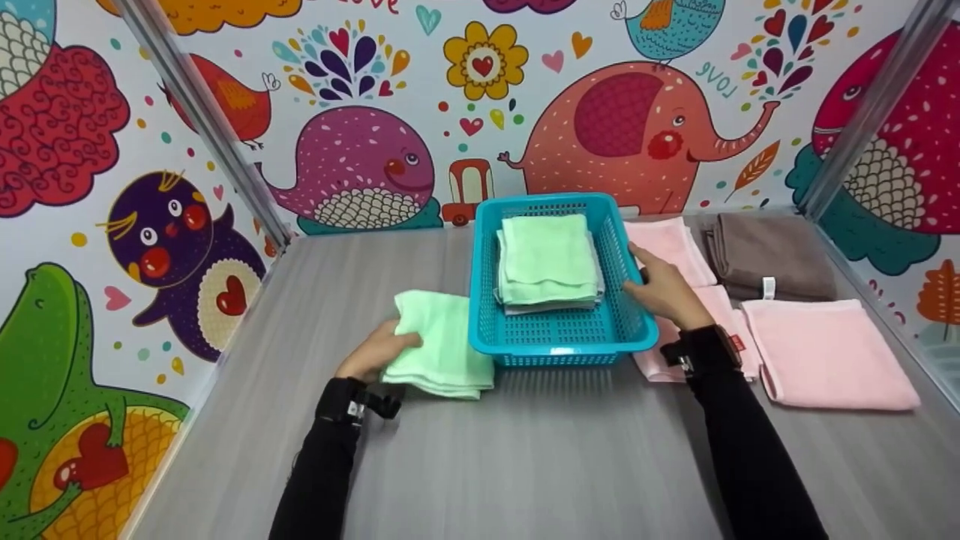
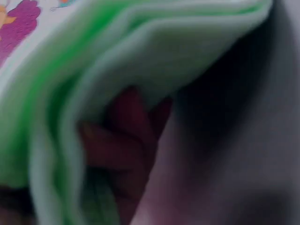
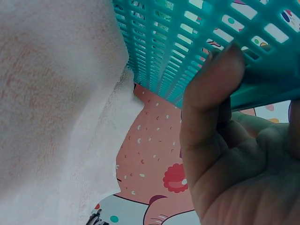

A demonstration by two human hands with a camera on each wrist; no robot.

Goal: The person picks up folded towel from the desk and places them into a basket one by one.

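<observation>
My left hand [image 1: 377,351] grips a folded light green towel [image 1: 441,345] by its left edge, beside the basket. In the left wrist view the curled fingers [image 2: 124,140] lie under the towel's thick layers [image 2: 154,51]. A turquoise plastic basket [image 1: 562,356] stands at the middle, holding a stack of folded cloths with a green towel [image 1: 547,251] on top and a greyish edge beneath. My right hand [image 1: 664,289] holds the basket's right rim. The right wrist view shows its fingers [image 3: 201,108] bent against the perforated basket wall [image 3: 164,51].
Right of the basket lie folded pink towels, one [image 1: 671,247] behind and one [image 1: 829,352] nearer the right edge. A folded brown towel [image 1: 772,255] with a white tag sits at the back right. Printed cartoon walls [image 1: 480,112] enclose the grey tabletop [image 1: 525,465].
</observation>
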